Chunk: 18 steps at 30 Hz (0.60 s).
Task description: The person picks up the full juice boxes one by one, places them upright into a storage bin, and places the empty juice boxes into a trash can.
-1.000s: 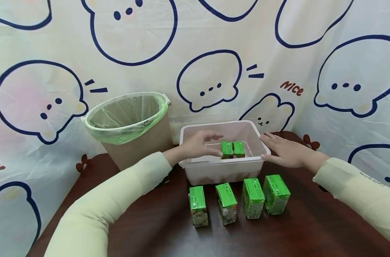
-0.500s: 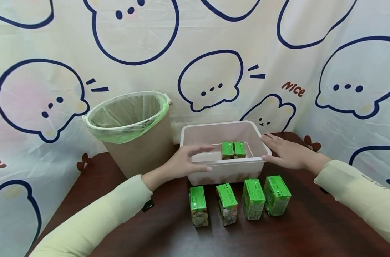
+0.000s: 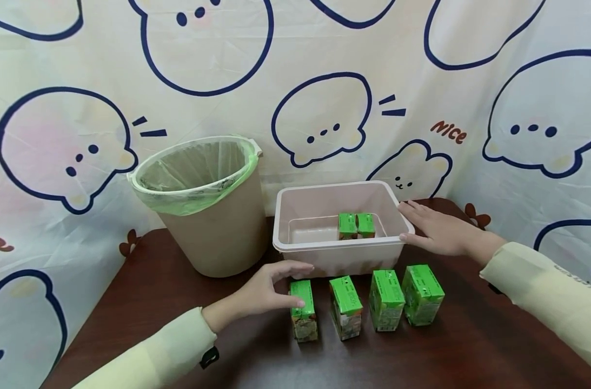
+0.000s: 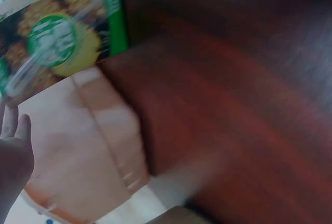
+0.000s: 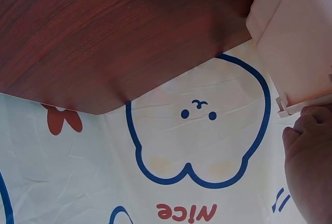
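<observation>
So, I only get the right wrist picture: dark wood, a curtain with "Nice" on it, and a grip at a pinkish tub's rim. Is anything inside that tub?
Observer: Yes, in the head view two green-topped cartons sit side by side inside the tub.
Visitor: And where's the other grip?
Observer: The left grip is at the leftmost carton of the four in front of the tub; I can't tell whether it touches it.
Visitor: Anything else big near the tub that I'm missing?
Observer: A tan bin with a green liner folded over its rim stands to the left of the tub.
</observation>
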Motion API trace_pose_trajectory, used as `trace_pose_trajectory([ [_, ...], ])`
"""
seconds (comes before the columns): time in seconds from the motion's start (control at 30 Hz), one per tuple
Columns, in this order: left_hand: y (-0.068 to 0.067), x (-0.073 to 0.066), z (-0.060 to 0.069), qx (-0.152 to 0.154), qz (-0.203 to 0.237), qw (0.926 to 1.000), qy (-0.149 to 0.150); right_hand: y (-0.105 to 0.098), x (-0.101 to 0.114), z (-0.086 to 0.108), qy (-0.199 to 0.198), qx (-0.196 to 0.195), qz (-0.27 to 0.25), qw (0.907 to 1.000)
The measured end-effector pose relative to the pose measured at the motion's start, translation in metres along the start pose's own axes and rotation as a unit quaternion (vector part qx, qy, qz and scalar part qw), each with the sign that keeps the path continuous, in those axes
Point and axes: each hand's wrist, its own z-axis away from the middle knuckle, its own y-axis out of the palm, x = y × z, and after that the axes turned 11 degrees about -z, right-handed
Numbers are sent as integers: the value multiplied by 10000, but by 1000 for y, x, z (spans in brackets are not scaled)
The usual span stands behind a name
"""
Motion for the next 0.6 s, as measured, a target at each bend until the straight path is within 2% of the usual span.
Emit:
trace_pose_trajectory([
  [0.17, 9, 7, 9, 17, 306, 9993, -231, 1, -2, -1, -62, -16, 38, 10000],
  [0.37, 19, 14, 15, 35, 409, 9990, -180, 1, -2, -1, -112, -29, 45, 9999],
  [0.6, 25, 16, 18, -38, 483, 9984, -282, 1, -3, -1, -89, 4, 0, 10000],
])
